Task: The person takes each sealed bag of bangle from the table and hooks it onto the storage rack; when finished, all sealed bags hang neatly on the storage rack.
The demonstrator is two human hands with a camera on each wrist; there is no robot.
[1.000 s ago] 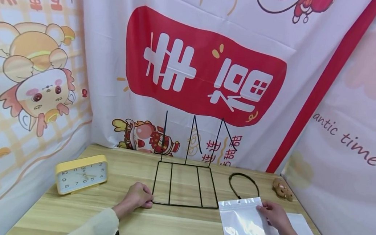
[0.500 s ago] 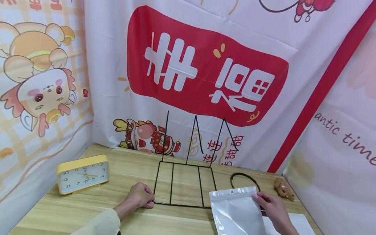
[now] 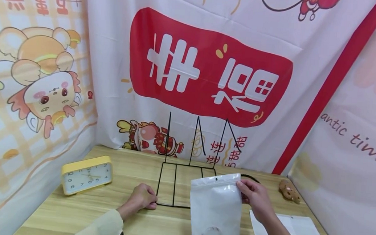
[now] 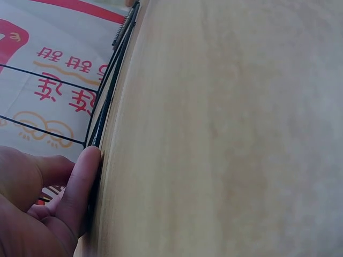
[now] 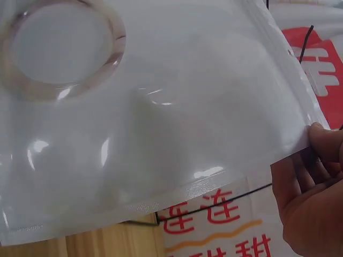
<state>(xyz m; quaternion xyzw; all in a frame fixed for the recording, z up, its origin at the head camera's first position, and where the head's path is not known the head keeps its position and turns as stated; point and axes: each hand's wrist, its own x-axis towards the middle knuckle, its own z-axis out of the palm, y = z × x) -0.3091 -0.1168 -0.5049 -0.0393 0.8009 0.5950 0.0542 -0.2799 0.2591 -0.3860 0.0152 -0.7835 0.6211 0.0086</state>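
Observation:
A black wire rack (image 3: 175, 185) lies with its base on the wooden table and its thin prongs rising at the back. My left hand (image 3: 144, 197) pinches the base at its front left corner; the left wrist view shows the fingers (image 4: 83, 176) against the dark wire. A glossy white zip bag (image 3: 216, 207) hangs over the right part of the rack, held by its top right corner between the thumb and fingers of my right hand (image 3: 255, 198). Inside the bag, near the bottom, is a pale round bangle (image 5: 115, 40). The bag hides the rack's front right corner.
A yellow alarm clock (image 3: 87, 175) stands at the left. Another white bag (image 3: 297, 234) lies flat at the right front. A brown cookie-like piece (image 3: 289, 191) and a dark braided loop (image 3: 250, 178), mostly hidden, sit at the back right. Printed curtains (image 3: 112, 72) enclose the table.
My right hand has carried the bag leftward and up, from beside the rack to in front of its right part, uncovering more of the flat bag. My left hand has stayed at the rack's corner.

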